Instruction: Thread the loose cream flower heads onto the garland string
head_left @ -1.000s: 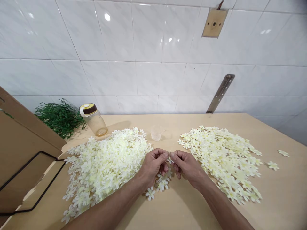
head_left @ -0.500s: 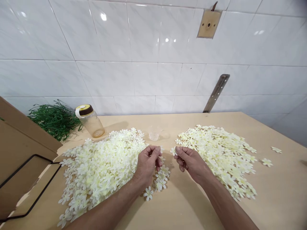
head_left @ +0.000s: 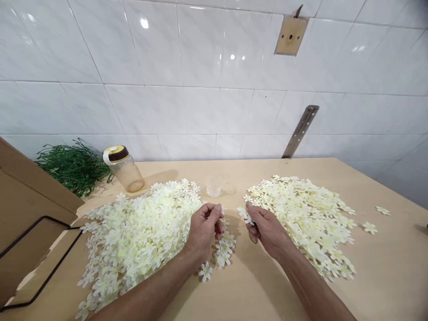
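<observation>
Glossy, smooth tiles (head_left: 200, 49); smooth, wood-look tabletop (head_left: 384, 263); matt, cloth-like flowers (head_left: 150, 227); clear, shiny plastic-looking bottle (head_left: 129, 174); dull metal strip (head_left: 301, 131); matt brown cardboard (head_left: 28, 191)

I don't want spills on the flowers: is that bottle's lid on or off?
On: the yellow and brown lid covers the top of the bottle, behind the left flower pile.

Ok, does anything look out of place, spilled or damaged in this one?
Two small things. Two flowers lie loose on the table, off to the right of the right pile, while most others are heaped together. The cardboard at far left has a ragged lower edge that looks torn. I see no spill.
</observation>
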Demonstrator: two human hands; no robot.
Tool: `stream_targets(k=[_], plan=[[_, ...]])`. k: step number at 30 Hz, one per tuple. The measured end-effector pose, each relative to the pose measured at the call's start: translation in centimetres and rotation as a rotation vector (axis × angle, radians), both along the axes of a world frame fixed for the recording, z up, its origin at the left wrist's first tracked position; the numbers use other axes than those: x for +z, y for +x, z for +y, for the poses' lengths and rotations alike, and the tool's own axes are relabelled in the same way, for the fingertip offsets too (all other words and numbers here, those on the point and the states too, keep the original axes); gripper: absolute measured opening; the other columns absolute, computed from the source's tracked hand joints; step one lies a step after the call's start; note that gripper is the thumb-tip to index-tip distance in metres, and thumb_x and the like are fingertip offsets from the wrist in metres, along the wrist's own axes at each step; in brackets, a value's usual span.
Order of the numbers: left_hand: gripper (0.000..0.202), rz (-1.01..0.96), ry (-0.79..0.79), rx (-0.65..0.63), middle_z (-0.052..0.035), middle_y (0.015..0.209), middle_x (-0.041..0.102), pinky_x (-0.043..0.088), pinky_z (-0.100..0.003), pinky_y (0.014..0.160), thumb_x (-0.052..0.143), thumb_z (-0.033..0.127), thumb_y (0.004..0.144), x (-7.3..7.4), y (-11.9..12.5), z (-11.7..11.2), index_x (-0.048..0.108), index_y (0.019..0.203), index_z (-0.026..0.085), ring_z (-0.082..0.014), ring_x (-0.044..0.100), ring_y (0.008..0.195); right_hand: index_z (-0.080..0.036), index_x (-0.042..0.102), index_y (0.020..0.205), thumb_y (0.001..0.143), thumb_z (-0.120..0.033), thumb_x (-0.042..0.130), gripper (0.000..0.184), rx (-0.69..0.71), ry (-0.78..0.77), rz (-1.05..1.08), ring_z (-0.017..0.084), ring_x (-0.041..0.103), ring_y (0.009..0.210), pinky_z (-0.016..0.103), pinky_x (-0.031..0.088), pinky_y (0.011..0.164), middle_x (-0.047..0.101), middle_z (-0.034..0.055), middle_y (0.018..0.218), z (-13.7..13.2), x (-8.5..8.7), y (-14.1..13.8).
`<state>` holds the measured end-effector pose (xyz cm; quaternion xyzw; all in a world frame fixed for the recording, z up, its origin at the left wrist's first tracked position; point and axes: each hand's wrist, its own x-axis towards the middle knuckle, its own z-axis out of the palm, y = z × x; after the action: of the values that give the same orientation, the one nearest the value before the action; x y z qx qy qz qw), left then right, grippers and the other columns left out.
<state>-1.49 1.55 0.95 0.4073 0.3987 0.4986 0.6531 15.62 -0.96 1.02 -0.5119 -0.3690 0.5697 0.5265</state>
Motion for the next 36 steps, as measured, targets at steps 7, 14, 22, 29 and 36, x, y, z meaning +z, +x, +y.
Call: stream_targets(k=[7,14,22,29,36], plan=[[0.034,-0.046,-0.090,-0.131,0.0010,0.053,0.058,0.040,-0.019,0.041,0.071,0.047,0.076,0.6,0.3,-0.4,0.056,0.080,0.016,-0.0103,0.052,0.044,-0.020,0.043,0.059,0.080,-0.062,0.062,0.051,0.063,0.052,-0.200,0.007,0.035,0.038,0.020,0.033,0.036,0.039,-0.0067,0.046,-0.2,0.2,-0.5],[0.035,-0.073,-0.131,-0.173,0.0008,0.051,0.059,0.042,-0.018,0.043,0.072,0.045,0.075,0.8,0.4,-0.7,0.055,0.083,0.016,-0.0100,0.053,0.044,-0.020,0.046,0.058,0.084,-0.064,0.053,0.051,0.122,0.048,-0.573,0.010,0.045,0.033,0.020,0.034,0.036,0.045,-0.0056,0.040,-0.2,-0.5,-1.3],[0.037,-0.020,-0.060,-0.159,0.0000,0.056,0.062,0.050,-0.024,0.049,0.079,0.038,0.069,0.4,0.6,-0.6,0.054,0.084,0.015,-0.0132,0.059,0.048,-0.020,0.049,0.058,0.084,-0.067,0.049,0.053,0.084,0.008,-0.659,0.011,0.046,0.032,0.021,0.034,0.036,0.045,-0.0050,0.039,0.0,-0.4,-1.2],[0.031,0.029,0.017,-0.018,0.0008,0.053,0.062,0.044,-0.021,0.043,0.074,0.035,0.073,0.1,0.3,0.0,0.054,0.086,0.016,-0.0104,0.052,0.040,-0.019,0.053,0.060,0.080,-0.066,0.057,0.052,0.116,-0.035,-0.281,0.008,0.039,0.035,0.021,0.033,0.037,0.049,-0.0039,0.045,-0.1,-0.1,-0.9],[0.031,0.024,0.042,0.087,0.0038,0.050,0.057,0.041,-0.020,0.039,0.075,0.036,0.071,0.8,0.0,0.3,0.054,0.084,0.017,-0.0099,0.050,0.040,-0.017,0.055,0.062,0.076,-0.061,0.067,0.048,0.160,-0.010,-0.137,0.007,0.040,0.041,0.020,0.036,0.041,0.048,-0.0039,0.050,0.0,0.6,-0.1]])
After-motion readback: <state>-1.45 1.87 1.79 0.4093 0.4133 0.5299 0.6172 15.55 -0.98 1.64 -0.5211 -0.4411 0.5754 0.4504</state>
